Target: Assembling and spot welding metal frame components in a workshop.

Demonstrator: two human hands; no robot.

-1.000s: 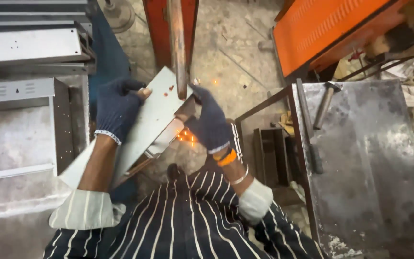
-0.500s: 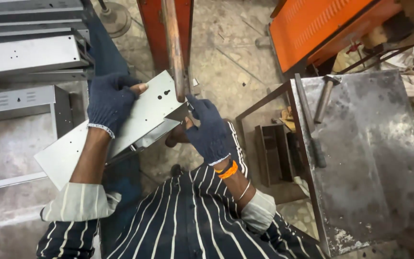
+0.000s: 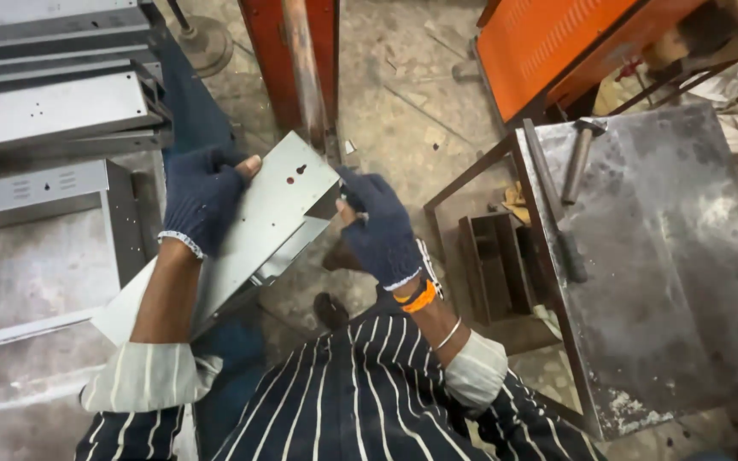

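A long bent sheet-metal panel [image 3: 254, 226] with small holes near its far end lies slanted across my lap, its tip close to a vertical copper-coloured rod [image 3: 305, 68] on an orange machine post. My left hand [image 3: 202, 196], in a dark blue knit glove, grips the panel's upper left edge. My right hand [image 3: 377, 226], gloved the same way with an orange band at the wrist, holds the panel's far right corner.
Stacked grey sheet-metal panels [image 3: 53, 111] lie at the left. A stained steel table [image 3: 668, 248] with a hammer [image 3: 578, 158] stands at the right, an orange machine housing [image 3: 557, 47] behind it. The concrete floor [image 3: 420, 111] lies between.
The sparks under the panel have stopped. The panel has shifted and its end has drawn slightly back from the rod; both hands still grip it.
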